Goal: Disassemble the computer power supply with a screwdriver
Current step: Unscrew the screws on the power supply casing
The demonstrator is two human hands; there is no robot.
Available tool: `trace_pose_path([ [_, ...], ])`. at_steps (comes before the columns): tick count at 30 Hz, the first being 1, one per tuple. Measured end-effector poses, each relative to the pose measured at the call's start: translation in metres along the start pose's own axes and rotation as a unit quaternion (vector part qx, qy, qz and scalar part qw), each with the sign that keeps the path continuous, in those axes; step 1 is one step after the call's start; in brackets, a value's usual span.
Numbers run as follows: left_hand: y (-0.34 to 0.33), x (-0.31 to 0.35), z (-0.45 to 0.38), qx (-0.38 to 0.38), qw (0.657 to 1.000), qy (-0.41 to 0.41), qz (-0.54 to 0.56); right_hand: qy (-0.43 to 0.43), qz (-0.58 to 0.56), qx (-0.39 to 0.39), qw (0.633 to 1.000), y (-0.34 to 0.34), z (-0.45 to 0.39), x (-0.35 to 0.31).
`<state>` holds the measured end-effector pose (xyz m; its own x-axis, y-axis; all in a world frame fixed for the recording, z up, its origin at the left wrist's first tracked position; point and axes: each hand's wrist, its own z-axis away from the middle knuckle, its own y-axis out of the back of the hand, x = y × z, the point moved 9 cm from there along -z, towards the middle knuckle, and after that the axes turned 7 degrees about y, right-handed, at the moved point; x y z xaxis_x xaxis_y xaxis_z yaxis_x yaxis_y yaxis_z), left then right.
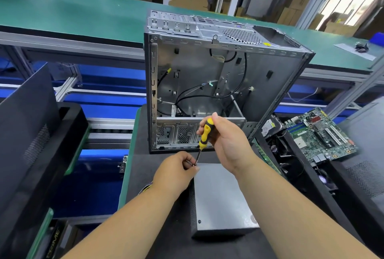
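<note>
Only "PRIME" reads clearly, in pale letters on a dark box (pixel 53 244) at lower left. The power supply (pixel 222 200), a plain grey metal box, lies on the black mat (pixel 141 175) before the open computer case (pixel 207 84). The right hand (pixel 226 144) grips a yellow-and-black screwdriver (pixel 204 134), tip at the supply's far left corner, where the left hand (pixel 176 170) pinches the shaft.

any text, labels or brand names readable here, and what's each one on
"PRIME": pale letters running sideways on the dark box at the bottom left; the first letter is partly cut off.
Yellow sticker on top of the computer case: too small to read.
White label low inside the case: blurred.
Label on the hard drive beside the motherboard: too small to read.
Power supply: no text visible.
</note>
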<state>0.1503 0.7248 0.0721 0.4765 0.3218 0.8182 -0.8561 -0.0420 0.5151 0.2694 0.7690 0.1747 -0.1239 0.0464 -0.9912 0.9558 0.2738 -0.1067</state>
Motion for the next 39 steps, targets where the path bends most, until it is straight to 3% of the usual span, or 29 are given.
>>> trace_pose_path([
  [5,0.002,0.003,0.003,0.005,1.0,-0.003,-0.018,-0.027,-0.025,0.006,0.999,-0.002,-0.001,-0.002],
  [12,0.006,0.006,0.003,0.039,0.998,-0.014,-0.057,-0.02,-0.185,0.016,0.982,-0.007,0.003,0.009],
  [22,0.009,0.019,0.016,0.136,0.982,-0.043,-0.128,-0.006,-0.086,-0.049,0.995,-0.002,0.008,0.008],
  [32,0.008,0.022,0.024,0.161,0.977,0.02,-0.139,0.007,-0.009,-0.144,0.99,0.002,0.03,-0.004],
  [39,0.006,0.031,0.029,0.179,0.966,0.014,-0.187,-0.015,-0.001,-0.174,0.985,0.005,0.04,-0.004],
])
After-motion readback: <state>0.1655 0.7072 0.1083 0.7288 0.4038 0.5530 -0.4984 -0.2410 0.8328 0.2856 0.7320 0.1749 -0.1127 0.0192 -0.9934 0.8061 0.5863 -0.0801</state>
